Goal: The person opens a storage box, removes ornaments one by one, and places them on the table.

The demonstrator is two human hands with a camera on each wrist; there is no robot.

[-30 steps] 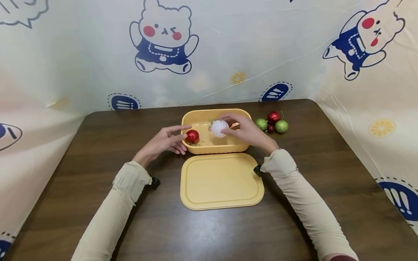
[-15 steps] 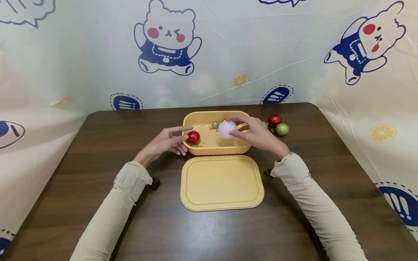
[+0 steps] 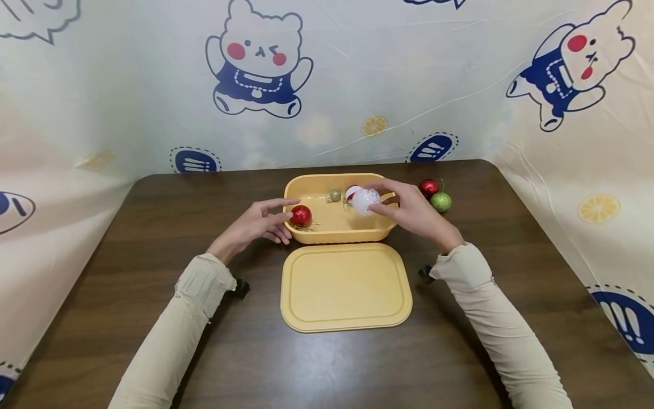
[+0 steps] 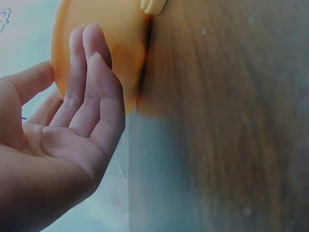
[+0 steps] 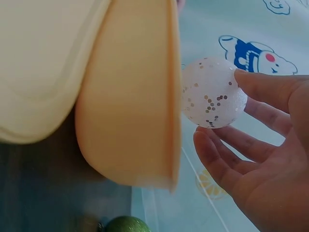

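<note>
My right hand [image 3: 414, 210] pinches a white Christmas bauble [image 3: 365, 202] with speckles between thumb and fingertips. In the right wrist view the speckled bauble [image 5: 213, 93] is up at the level of the box rim. My left hand [image 3: 255, 221] has its fingers fairly straight against the left end of the yellow box [image 3: 337, 235], with index finger and thumb at the rim. Inside the box lie a red bauble [image 3: 301, 215] at the left, a small gold bauble [image 3: 334, 196], and a white-and-red ball [image 3: 352, 192] partly hidden behind the held one.
A yellow lid [image 3: 346, 287] lies flat on the dark wooden table [image 3: 327, 369], in front of the box. Right of the box are a red bauble [image 3: 428, 188] and a green bauble [image 3: 440, 202]. A printed cloth [image 3: 327, 85] hangs behind the table.
My right hand has moved rightward over the box, holding the white bauble. The gold bauble and white-and-red ball have come into view; one green bauble is now hidden. The left hand stays put.
</note>
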